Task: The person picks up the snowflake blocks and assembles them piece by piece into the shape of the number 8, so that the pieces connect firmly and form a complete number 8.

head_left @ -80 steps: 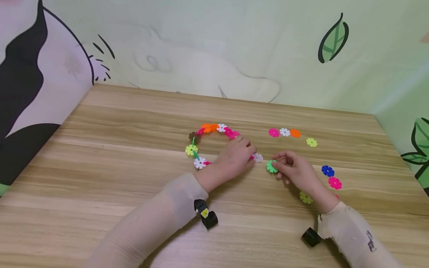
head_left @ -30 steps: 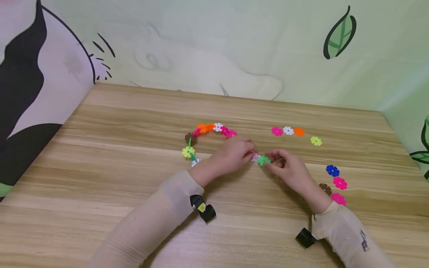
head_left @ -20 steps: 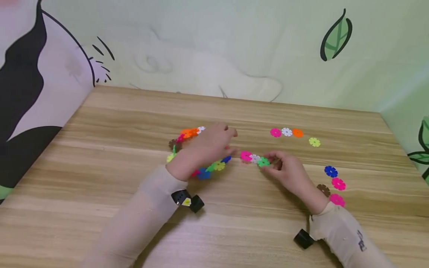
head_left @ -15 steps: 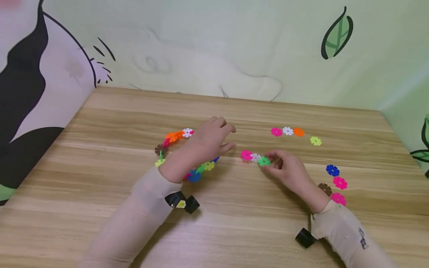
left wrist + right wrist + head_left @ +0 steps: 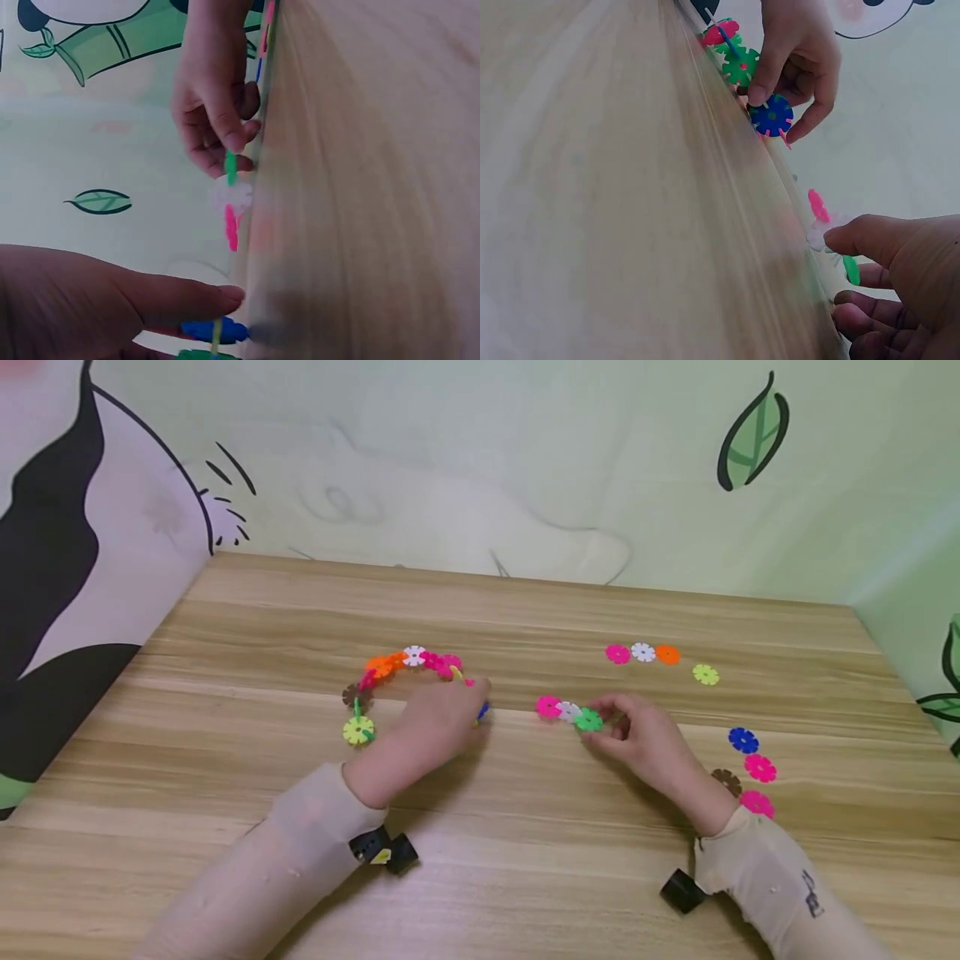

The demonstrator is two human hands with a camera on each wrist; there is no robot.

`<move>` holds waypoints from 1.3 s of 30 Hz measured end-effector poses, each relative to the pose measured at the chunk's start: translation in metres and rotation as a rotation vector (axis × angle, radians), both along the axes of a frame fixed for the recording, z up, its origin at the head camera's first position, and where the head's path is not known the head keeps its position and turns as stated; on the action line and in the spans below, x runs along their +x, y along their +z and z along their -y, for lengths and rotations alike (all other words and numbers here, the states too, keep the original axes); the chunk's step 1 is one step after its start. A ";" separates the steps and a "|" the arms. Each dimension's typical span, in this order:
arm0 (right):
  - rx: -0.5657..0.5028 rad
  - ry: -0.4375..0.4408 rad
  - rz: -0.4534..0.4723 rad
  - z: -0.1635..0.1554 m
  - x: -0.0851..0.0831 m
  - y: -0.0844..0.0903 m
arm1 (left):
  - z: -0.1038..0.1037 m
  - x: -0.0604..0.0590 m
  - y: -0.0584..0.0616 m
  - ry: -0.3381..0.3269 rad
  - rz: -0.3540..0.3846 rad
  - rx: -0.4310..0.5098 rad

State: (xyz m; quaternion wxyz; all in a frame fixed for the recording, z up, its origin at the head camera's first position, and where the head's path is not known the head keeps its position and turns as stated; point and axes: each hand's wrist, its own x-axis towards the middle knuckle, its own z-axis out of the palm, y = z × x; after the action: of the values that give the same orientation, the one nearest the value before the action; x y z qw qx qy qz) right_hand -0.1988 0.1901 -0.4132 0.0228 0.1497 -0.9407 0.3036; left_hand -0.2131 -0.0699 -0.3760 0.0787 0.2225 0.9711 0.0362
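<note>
My right hand [image 5: 648,743] pinches a green snowflake disc [image 5: 589,720] between thumb and fingers. Joined to it are a white disc [image 5: 568,712] and a pink disc [image 5: 549,707], making a short chain. On the left, my left hand [image 5: 427,727] reaches over a long curved chain of interlocking discs, including orange [image 5: 381,667], brown [image 5: 354,695] and yellow-green [image 5: 358,730] ones. Its thumb and fingers hold a blue disc [image 5: 771,116] at the end of that chain, seen in the right wrist view. Part of the chain is hidden beneath this hand. A gap separates the two chains.
Loose pink [image 5: 618,653], white [image 5: 642,652], orange [image 5: 667,654] and yellow-green [image 5: 705,674] discs lie at the back right of the wooden table [image 5: 525,868]. Blue [image 5: 743,740], pink and brown discs lie beyond the right forearm. A painted wall [image 5: 465,460] bounds the back.
The green disc came leftward and joined the white one. My left hand let go of the short chain, shifted the long chain left, and lowered to its blue disc. My right hand stayed on the green disc.
</note>
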 end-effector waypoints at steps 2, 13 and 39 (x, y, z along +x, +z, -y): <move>0.010 0.006 -0.007 0.002 0.000 0.000 | -0.002 0.001 -0.005 -0.028 -0.021 0.033; 0.061 -0.014 -0.014 0.023 -0.012 0.001 | -0.009 0.004 -0.022 -0.117 -0.162 0.173; -0.007 0.177 0.052 0.036 -0.009 0.006 | -0.011 0.006 -0.036 -0.187 -0.216 0.383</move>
State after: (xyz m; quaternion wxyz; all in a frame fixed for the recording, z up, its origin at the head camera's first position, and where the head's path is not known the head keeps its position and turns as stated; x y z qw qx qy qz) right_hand -0.2076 0.1540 -0.4071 -0.0278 0.2243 -0.9230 0.3116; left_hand -0.2067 -0.0591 -0.4116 -0.0662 0.3249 0.9245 0.1884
